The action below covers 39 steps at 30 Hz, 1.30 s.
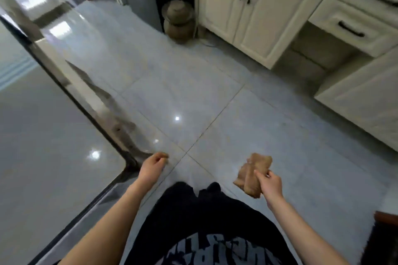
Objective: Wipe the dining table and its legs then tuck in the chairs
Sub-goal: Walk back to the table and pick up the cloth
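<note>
Your black shirt [206, 221] fills the bottom edge. Your right hand [270, 184] grips a folded brown cloth [252, 176], held in the air above the tiled floor [215, 103], well apart from the glossy grey surface [43, 135]. Your left hand [153, 168] hangs loosely curled, nothing seen in it, just beside that surface's corner. White cabinets [247, 17] stand beyond, a brown jar [178, 20] beside them.

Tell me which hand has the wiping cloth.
The right hand grips the folded brown cloth. The left hand holds no cloth, and its fingers are loosely curled beside the corner of the table.
</note>
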Each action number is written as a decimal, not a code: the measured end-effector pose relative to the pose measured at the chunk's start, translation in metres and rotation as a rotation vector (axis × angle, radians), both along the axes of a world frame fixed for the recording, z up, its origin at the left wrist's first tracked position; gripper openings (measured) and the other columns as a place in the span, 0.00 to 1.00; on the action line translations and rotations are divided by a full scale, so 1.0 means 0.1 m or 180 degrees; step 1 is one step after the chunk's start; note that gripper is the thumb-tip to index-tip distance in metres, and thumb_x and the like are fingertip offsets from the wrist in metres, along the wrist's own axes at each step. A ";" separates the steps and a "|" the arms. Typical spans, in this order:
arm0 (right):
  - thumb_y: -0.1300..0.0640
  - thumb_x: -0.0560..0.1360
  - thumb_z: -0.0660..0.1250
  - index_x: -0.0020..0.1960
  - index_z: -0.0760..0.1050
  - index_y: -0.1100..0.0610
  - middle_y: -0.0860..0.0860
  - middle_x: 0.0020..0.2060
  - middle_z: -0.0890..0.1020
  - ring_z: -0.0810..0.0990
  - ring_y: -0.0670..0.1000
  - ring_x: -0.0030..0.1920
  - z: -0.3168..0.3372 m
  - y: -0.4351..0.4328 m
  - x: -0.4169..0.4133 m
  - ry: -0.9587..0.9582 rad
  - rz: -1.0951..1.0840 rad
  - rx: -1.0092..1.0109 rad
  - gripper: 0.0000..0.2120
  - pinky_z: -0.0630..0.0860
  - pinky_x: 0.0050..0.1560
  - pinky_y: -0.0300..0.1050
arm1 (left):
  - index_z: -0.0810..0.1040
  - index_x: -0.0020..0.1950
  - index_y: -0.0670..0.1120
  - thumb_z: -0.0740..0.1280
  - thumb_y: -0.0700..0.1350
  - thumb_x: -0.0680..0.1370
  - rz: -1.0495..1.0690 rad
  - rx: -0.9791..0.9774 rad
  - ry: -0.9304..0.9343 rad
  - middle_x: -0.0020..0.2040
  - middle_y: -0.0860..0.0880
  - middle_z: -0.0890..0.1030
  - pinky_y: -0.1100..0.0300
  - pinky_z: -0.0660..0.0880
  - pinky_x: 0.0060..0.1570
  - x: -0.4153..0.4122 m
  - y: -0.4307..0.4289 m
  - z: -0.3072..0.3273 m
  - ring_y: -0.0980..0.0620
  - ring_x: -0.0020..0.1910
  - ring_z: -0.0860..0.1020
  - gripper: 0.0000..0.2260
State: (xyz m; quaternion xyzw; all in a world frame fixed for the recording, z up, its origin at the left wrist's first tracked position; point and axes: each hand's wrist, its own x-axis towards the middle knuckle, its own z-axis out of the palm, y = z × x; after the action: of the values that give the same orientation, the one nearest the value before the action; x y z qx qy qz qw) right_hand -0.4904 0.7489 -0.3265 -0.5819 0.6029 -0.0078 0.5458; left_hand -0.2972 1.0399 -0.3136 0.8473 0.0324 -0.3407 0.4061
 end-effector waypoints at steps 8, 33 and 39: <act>0.61 0.74 0.71 0.45 0.77 0.64 0.60 0.41 0.81 0.78 0.55 0.38 -0.14 -0.68 -0.06 0.0062 -0.0334 -0.0119 0.06 0.72 0.38 0.46 | 0.80 0.42 0.47 0.63 0.37 0.76 -0.0044 0.0025 0.0227 0.40 0.44 0.80 0.56 0.72 0.40 0.24 -0.70 -0.09 0.45 0.39 0.77 0.08; 0.57 0.75 0.70 0.48 0.76 0.65 0.59 0.40 0.81 0.79 0.58 0.41 -0.13 -3.08 1.48 0.0586 -0.1248 -0.0511 0.10 0.69 0.37 0.47 | 0.79 0.46 0.45 0.61 0.39 0.78 -0.1372 -0.0233 0.0309 0.42 0.46 0.79 0.62 0.70 0.39 3.29 -4.26 -0.05 0.50 0.40 0.76 0.07; 0.54 0.74 0.71 0.44 0.74 0.63 0.60 0.40 0.80 0.80 0.63 0.45 -0.27 -4.06 1.71 0.0727 -0.1316 -0.0511 0.11 0.72 0.46 0.53 | 0.78 0.43 0.49 0.60 0.38 0.78 -0.1540 -0.0113 0.0318 0.43 0.45 0.80 0.62 0.70 0.38 3.49 -5.30 -0.22 0.49 0.41 0.76 0.10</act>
State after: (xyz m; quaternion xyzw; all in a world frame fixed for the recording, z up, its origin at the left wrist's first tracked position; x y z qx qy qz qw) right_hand -0.3193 0.3432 -0.3538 -0.4848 0.7643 -0.1012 0.4129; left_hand 0.0517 0.5099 -0.3358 0.8052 -0.1575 -0.4700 0.3254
